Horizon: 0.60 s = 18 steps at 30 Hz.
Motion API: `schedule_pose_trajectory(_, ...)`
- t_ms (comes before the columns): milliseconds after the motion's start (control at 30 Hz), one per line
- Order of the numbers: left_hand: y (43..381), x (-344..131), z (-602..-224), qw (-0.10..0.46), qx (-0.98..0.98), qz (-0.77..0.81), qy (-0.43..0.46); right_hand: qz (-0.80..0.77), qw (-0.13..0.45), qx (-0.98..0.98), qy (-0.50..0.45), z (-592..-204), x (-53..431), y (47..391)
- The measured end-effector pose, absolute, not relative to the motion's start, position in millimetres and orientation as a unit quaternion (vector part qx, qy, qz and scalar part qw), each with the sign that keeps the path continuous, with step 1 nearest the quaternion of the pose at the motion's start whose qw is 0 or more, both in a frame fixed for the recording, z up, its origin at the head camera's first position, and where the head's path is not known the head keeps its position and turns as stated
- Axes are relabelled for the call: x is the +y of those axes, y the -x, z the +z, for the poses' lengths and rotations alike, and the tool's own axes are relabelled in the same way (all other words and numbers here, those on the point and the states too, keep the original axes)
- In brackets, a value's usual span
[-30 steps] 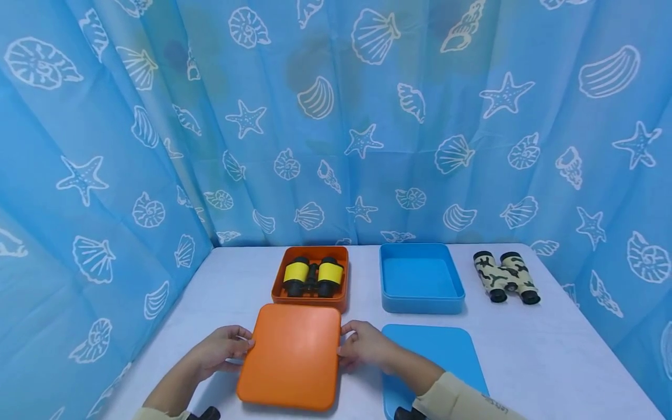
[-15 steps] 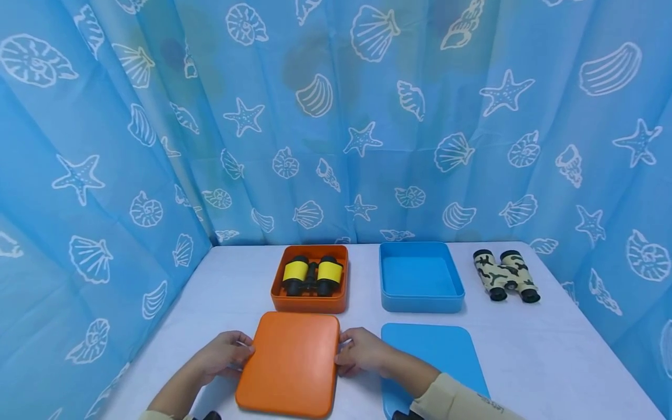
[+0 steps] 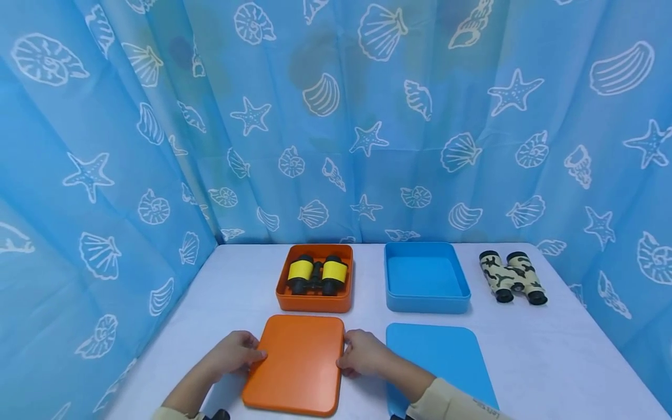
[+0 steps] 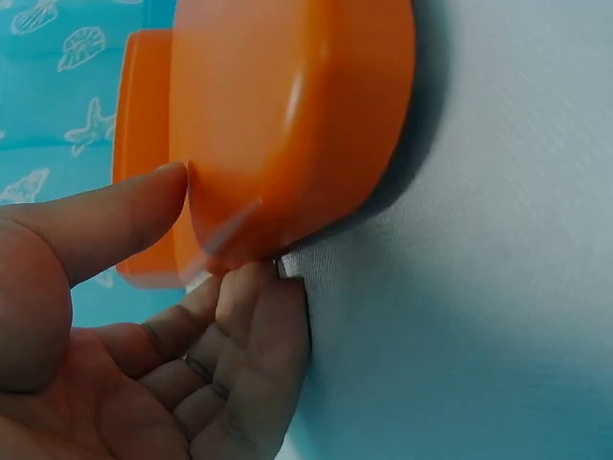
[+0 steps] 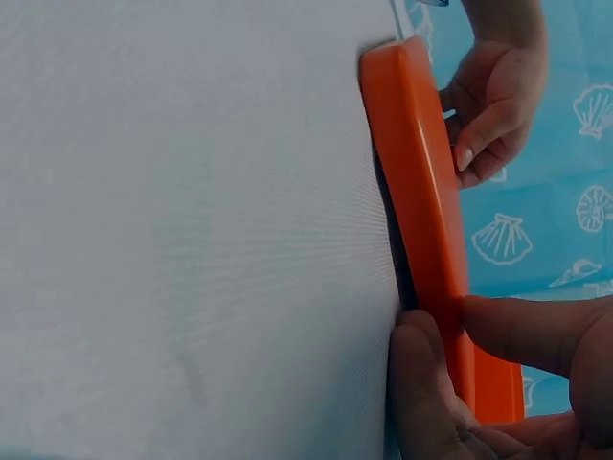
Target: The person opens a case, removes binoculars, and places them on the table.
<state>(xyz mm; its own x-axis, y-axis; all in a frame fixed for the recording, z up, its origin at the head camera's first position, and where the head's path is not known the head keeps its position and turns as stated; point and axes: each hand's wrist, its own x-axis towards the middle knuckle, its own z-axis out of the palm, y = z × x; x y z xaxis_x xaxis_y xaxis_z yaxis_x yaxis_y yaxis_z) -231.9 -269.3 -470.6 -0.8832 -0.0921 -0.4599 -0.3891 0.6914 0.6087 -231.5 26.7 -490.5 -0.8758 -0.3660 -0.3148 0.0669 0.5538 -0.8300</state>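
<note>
Orange lid (image 3: 296,364) at lower centre of the head view, pinched from both sides: left hand (image 3: 231,353) at its left edge, right hand (image 3: 364,353) at its right. Each grip narrow, thumb against the rim or upper face, fingers curled at the lower edge; both in contact, so neither hand is nearer. Lid lies between the two grips, near square, no clear long axis; its side edges run up the frame with a slight lean to the right. The wrist views show dark shadow along its underside; whether any part touches the white worktop (image 3: 556,361), cannot tell. Relation that matters, in my judgement: lid to orange box (image 3: 315,303). The box sits straight above the lid in the frame and a touch to the right, a thin strip of worktop between them, yellow-and-black binoculars (image 3: 317,276) inside it. Lid's slant against the squarer box looks like the thing to watch. Right of centre: blue box (image 3: 427,304), blue lid (image 3: 436,350) below it, partly behind the right forearm. Camouflage binoculars (image 3: 513,279) farther right, well apart from both hands.
</note>
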Motion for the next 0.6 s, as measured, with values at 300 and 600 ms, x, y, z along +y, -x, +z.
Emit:
schedule_pose_trajectory(300, 235.5, -257.4, -471.9, 0.181, 0.93, 0.284, 0.146, -0.389, 0.206, 0.892, 0.103, -486.3, 20.3, 226.6)
schedule_pose_trajectory(600, 236.5, -253.1, -473.7, 0.181, 0.94, 0.252, 0.144, -0.366, 0.209, 0.9, 0.107, -484.9, 18.8, 226.5)
